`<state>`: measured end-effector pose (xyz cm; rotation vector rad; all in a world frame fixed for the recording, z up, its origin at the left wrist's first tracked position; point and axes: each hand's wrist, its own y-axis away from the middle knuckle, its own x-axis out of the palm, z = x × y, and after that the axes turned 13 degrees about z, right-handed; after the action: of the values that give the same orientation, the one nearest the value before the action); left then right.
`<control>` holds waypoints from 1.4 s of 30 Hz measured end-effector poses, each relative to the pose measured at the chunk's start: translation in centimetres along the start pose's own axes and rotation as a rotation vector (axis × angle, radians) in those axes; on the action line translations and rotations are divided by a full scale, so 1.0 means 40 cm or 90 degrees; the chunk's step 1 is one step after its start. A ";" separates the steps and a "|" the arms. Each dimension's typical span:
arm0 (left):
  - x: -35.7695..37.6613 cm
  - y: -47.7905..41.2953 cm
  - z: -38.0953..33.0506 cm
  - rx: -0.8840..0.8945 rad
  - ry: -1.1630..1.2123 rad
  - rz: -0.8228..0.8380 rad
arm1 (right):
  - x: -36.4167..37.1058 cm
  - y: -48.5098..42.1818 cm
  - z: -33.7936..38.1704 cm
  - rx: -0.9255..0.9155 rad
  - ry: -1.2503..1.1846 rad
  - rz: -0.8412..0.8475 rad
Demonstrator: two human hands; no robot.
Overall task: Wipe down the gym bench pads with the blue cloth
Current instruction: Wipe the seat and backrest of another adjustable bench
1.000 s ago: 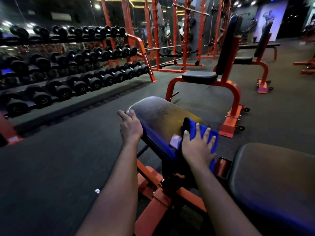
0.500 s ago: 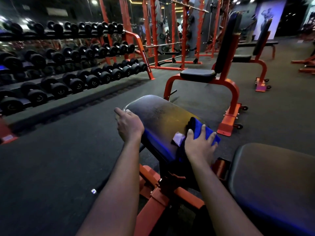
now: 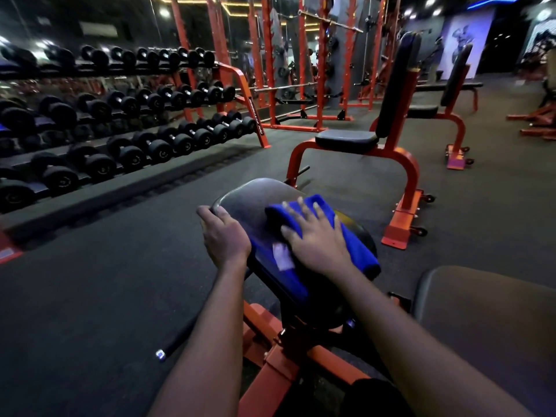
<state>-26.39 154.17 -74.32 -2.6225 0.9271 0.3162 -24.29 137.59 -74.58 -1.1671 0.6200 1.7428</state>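
blue cloth (image 3: 358, 248) lies folded across the top of the dark bench pad (image 3: 249, 203), toward its far, rounded end. the right hand (image 3: 319, 239) lies flat on it, palm down, fingers (image 3: 301, 207) straight and spread wide, pressing it to the pad rather than gripping it. a pale label (image 3: 282, 257) on the cloth shows just left of that hand, and the cloth's right part drapes over the pad's right edge. the left hand (image 3: 224, 236) sits at the pad's left edge near the far corner, knuckles up, fingers bent over the rim and holding the pad. the two hands are near each other, with a strip of bare pad between them. beyond the cloth a short stretch of bare pad runs to the far edge. nearer the person the pad slopes down to the orange frame (image 3: 270, 365). a second pad (image 3: 487, 311) sits at near right, set apart from the first by a gap. to the left, open dark floor (image 3: 90, 296) runs out to the dumbbell rack (image 3: 120, 130), well apart from the bench. far ahead and to the right stands an upright bench (image 3: 346, 141) on its own orange legs, with bare floor between it and the pad under the hands. a thin dark bar (image 3: 177, 338) with a bright tip sticks out low, left of the frame.
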 end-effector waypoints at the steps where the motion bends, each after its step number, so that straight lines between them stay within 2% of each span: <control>1: 0.000 -0.002 0.003 0.002 0.005 0.000 | 0.018 0.045 -0.008 -0.019 -0.007 -0.025; 4: -0.002 -0.007 0.008 -0.001 -0.006 0.007 | 0.023 0.070 -0.061 0.049 -0.049 -0.040; 8: -0.001 -0.007 0.002 0.009 -0.022 0.008 | -0.042 -0.101 -0.060 0.194 -0.076 0.004; 11: -0.002 -0.005 0.008 0.016 0.015 0.002 | -0.046 -0.168 0.002 0.131 -0.019 0.045; 14: -0.007 -0.003 0.007 0.008 0.047 0.029 | -0.022 -0.078 0.011 -0.008 0.017 0.031; 16: -0.020 -0.007 0.013 0.012 0.059 0.060 | 0.004 -0.001 -0.023 -0.059 0.031 0.000; 19: -0.066 -0.020 0.048 0.074 0.085 0.107 | -0.020 -0.040 -0.047 0.005 -0.008 0.004; 22: -0.123 -0.038 0.085 0.147 0.109 0.124 | -0.052 -0.180 0.023 0.080 -0.006 0.037; 26: -0.166 -0.054 0.082 0.136 0.178 0.167 | -0.051 -0.268 0.137 0.011 0.021 0.076; 31: -0.170 -0.059 0.066 0.125 0.226 0.160 | -0.004 -0.112 0.087 -0.193 0.062 0.056; 33: -0.175 -0.062 0.068 0.132 0.215 0.167 | -0.008 -0.133 0.053 -0.172 0.021 0.043; 37: -0.211 -0.046 0.080 0.143 0.177 0.188 | -0.042 -0.276 0.137 0.015 0.007 0.059; 39: -0.238 -0.043 0.088 0.141 0.169 0.162 | -0.041 -0.301 0.202 -0.005 0.034 0.078; 42: -0.260 -0.052 0.092 0.133 0.177 0.122 | -0.013 -0.211 0.236 -0.158 0.085 0.080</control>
<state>-33.32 162.96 -73.89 -2.4279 1.2327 -0.1003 -20.87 148.67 -69.45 -1.4520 0.5776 1.9002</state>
